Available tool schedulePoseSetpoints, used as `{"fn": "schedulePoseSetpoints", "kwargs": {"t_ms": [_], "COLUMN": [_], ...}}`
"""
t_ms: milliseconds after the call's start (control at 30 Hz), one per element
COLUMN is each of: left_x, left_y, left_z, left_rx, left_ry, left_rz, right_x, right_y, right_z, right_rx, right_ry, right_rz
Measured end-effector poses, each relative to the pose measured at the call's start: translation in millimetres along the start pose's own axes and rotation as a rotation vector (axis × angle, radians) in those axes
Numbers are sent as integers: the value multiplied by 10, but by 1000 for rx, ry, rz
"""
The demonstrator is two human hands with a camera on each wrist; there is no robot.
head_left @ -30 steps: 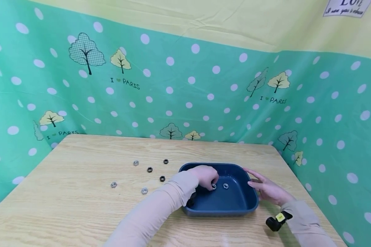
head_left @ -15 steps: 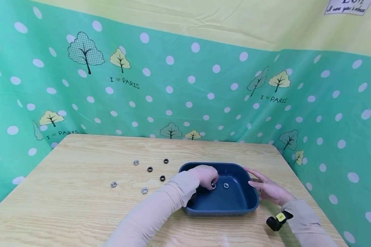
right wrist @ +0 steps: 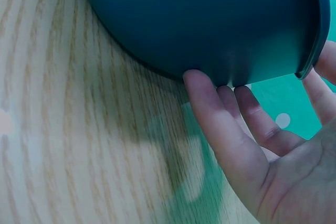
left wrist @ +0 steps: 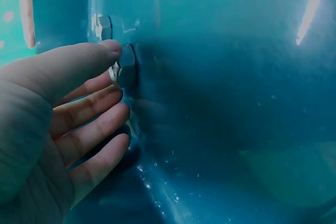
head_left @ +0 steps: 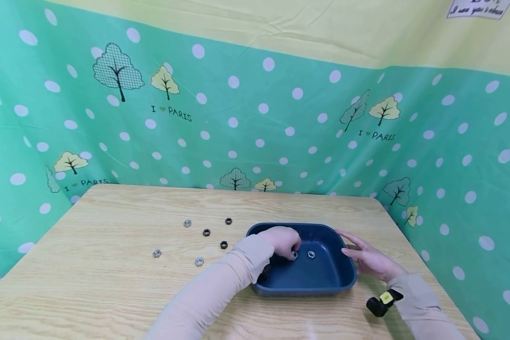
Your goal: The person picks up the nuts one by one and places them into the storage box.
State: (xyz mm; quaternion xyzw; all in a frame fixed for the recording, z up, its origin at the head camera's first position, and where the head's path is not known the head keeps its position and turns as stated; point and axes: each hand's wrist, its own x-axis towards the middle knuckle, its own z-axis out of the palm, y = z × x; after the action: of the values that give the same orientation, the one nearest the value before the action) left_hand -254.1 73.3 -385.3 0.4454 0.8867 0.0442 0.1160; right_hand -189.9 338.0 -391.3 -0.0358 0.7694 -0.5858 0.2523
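In the head view my left hand (head_left: 282, 242) reaches down inside a dark blue rectangular plastic basin (head_left: 306, 292). Thumb and index finger pinch a silver hex nut (left wrist: 127, 66) low in the basin; the other fingers are loosely bent. A second silver nut (head_left: 311, 254) lies on the basin floor just to the right. At the basin's right end is my right hand (head_left: 376, 263), its thumb over the rim and its fingertips (right wrist: 197, 80) against the outer wall, holding the side. The left hand's own back hides part of the basin's inside in the head view.
Left of the basin, several loose nuts lie on the wooden table (head_left: 102, 283): silver ones such as this nut (head_left: 199, 261) and black ones such as this nut (head_left: 224, 245). A green patterned curtain (head_left: 238, 118) stands behind and along the right side.
Almost nothing differs: the left hand keeps its pinch on the nut inside the basin, and the right hand stays at the basin's side. The head view has shifted very slightly.
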Motion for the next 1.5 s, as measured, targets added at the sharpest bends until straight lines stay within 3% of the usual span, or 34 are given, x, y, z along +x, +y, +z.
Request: {"fn": "schedulePoseSetpoints", "kwargs": {"t_ms": [200,400,867,1200,1500], "left_x": [-19,-66,-151,-216,-381], "left_y": [-43,-25,40,50,43], "left_z": [-32,-94,-266,-395,-514], "left_rx": [-141,-216,-218,-163,-211], "left_ry": [22,24,63,103,63], "left_rz": [-30,-23,-4,11,-3], "right_x": [-3,-11,-7,-15,-5], "right_y": [-10,-13,-12,-15,0], "right_z": [13,16,9,2,-1], "right_rx": [18,18,17,16,29], "right_ry": [-5,3,-1,1,-11], "right_rz": [1,6,3,-3,-1]}}
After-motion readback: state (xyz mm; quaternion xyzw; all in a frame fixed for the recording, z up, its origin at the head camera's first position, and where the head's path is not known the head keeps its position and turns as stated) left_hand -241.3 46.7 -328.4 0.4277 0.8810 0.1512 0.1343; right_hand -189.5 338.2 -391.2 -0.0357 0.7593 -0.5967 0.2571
